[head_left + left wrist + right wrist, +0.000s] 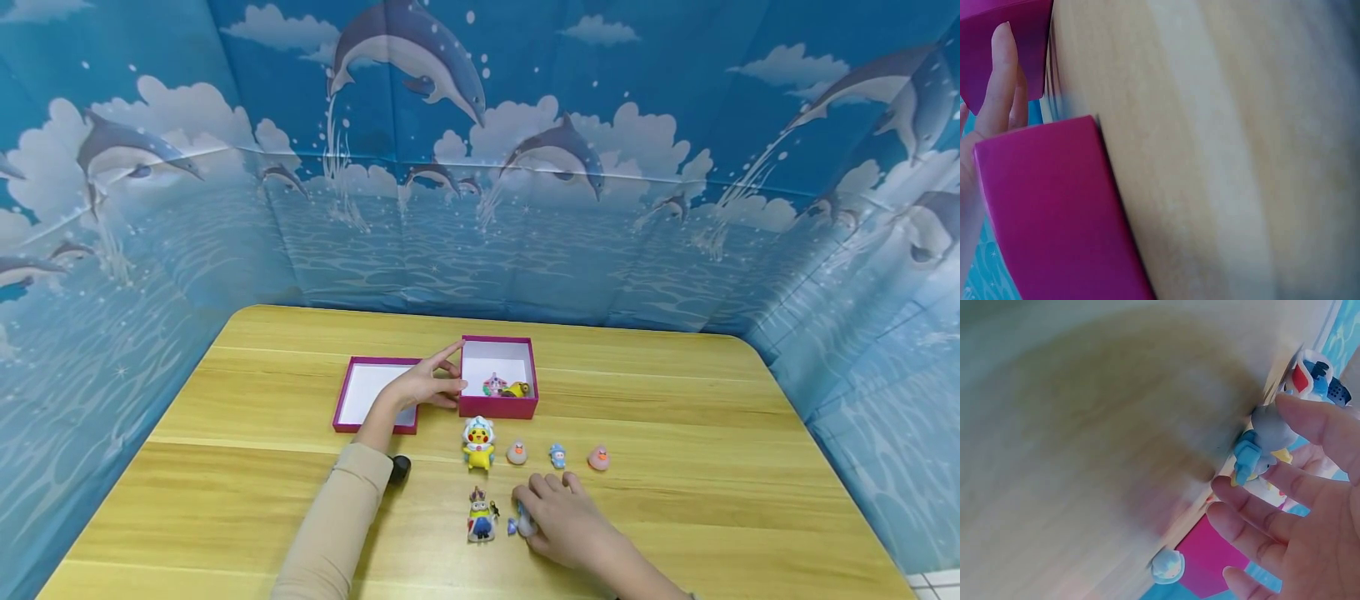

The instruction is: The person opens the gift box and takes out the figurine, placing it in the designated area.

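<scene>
At the left wall of a magenta box (498,408) rests my left hand (422,386), its fingers extended. The left wrist view shows one straight finger (1004,69) against the box's outer side (1030,44). Inside the box lie a pink toy figure (494,384) and a yellow one (517,389). My right hand (562,518) holds a small grey-and-blue figurine (527,523) at the table top. In the right wrist view, thumb and fingers curve around its rounded grey part (1272,429). Beside it stands a crowned yellow figure (481,523) in blue.
A shallow magenta lid (342,402) with a white inside lies under my left forearm. In front of the box are a yellow figure in a white hat (478,450), a pale duck (517,452), a small blue figure (557,455) and a pink duck (599,458). A dolphin-print curtain (465,250) surrounds the table.
</scene>
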`<state>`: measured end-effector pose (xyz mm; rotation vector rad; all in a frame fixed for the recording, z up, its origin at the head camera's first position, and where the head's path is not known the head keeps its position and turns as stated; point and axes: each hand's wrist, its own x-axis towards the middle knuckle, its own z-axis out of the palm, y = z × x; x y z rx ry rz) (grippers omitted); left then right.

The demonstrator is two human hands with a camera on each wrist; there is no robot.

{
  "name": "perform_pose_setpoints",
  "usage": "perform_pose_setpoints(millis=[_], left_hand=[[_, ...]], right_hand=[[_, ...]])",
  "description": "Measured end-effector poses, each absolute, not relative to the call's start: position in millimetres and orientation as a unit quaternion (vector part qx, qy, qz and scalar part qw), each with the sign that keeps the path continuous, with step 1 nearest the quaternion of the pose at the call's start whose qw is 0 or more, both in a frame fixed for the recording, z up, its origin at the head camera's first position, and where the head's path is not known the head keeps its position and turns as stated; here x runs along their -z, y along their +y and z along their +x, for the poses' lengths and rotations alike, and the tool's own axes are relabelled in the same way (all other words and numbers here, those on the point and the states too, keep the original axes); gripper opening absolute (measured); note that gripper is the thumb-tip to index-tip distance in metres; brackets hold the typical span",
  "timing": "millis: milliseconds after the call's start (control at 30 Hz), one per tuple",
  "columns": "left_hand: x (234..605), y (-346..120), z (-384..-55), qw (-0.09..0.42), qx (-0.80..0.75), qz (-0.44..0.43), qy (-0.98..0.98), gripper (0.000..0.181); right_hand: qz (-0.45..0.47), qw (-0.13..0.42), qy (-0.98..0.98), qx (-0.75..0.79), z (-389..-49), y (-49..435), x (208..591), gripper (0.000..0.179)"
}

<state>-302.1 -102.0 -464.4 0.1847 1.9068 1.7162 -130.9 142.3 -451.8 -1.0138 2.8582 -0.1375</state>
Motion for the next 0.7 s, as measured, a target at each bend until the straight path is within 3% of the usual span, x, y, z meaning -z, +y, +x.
perform_pose_setpoints(millis=[700], left_hand=[[463.6,-103.3,-303.3,0.279,-0.638,0.073,0.714,0.074]], right_hand=[[-0.322,0.066,0.943,0.055,-130.8,140.7,448.7,0.047]])
